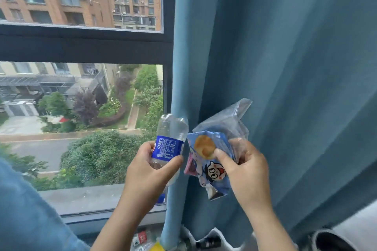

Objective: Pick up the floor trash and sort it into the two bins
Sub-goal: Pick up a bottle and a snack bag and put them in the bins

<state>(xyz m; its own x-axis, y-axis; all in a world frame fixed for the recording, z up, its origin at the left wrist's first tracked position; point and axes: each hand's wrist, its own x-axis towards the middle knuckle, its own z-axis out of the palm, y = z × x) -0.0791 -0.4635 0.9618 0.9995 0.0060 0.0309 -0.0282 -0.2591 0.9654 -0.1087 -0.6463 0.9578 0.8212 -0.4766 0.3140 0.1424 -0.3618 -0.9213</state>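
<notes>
My left grip [146,171] holds a bottle [169,142], my right grip [246,171] pinches a snack wrapper [206,161] and plastic bag [226,122] before the curtain [285,67]; litter [140,237] lies at the curtain's foot, unsorted, bins unseen

Left hand [146,171], right hand [247,171] bare; forearms bare down to frame edge; thumbnails trimmed short.

Window [81,98] on left, curtain [295,67] on right, both far. Nearer, at centre: left hand [146,173] w/ bottle [170,138]; just right of it, right hand [246,171] w/ snack wrapper [206,161], plastic bag [226,124] behind wrapper. Small trash [142,238] on floor below, by curtain hem.
</notes>
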